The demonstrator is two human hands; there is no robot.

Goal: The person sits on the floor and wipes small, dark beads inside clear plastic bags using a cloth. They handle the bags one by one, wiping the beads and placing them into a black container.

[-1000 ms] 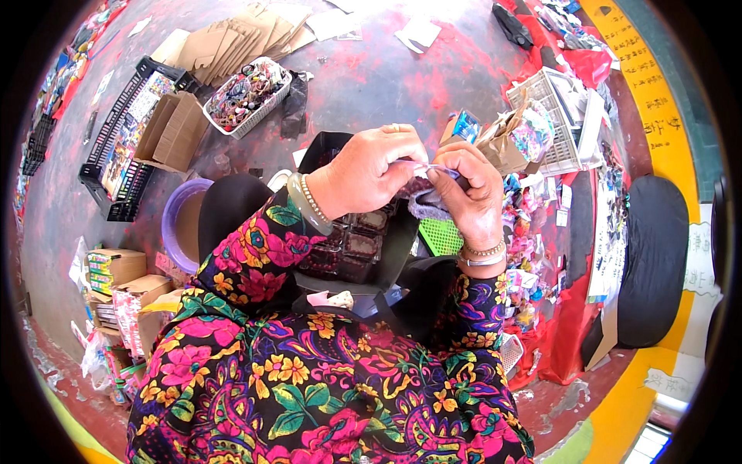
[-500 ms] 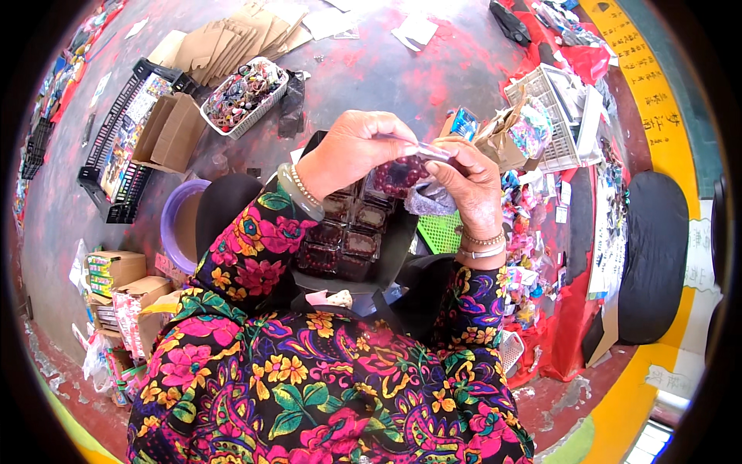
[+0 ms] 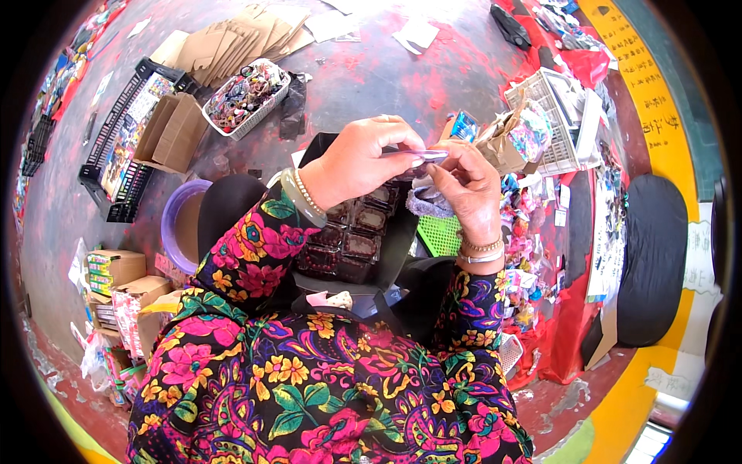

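Observation:
In front of my chest, both hands are raised and hold a small clear plastic packet [image 3: 427, 155] between them. My left hand [image 3: 363, 160] pinches its left end with thumb and fingers. At its right end, my right hand [image 3: 468, 179] closes thumb against fingers. The packet is seen nearly edge-on, so its contents are mostly hidden. A fuzzy lilac-grey cloth piece [image 3: 430, 201] hangs beside my right palm; whether it is gripped I cannot tell. Below my hands, several clear-lidded packs [image 3: 362, 246] with dark red contents sit in rows on a black surface [image 3: 396, 251].
At far left are a black crate [image 3: 116, 166], a cardboard box [image 3: 171, 133] and a white basket [image 3: 247, 100] of hair ties. A purple basin [image 3: 170, 224] stands nearer. Right of me are a green mesh tray [image 3: 439, 234], a white crate [image 3: 541, 97] and piled small goods.
The packet has tipped from showing its dark red face to nearly edge-on. My left hand has moved slightly right and nearer, and the two hands are closer together.

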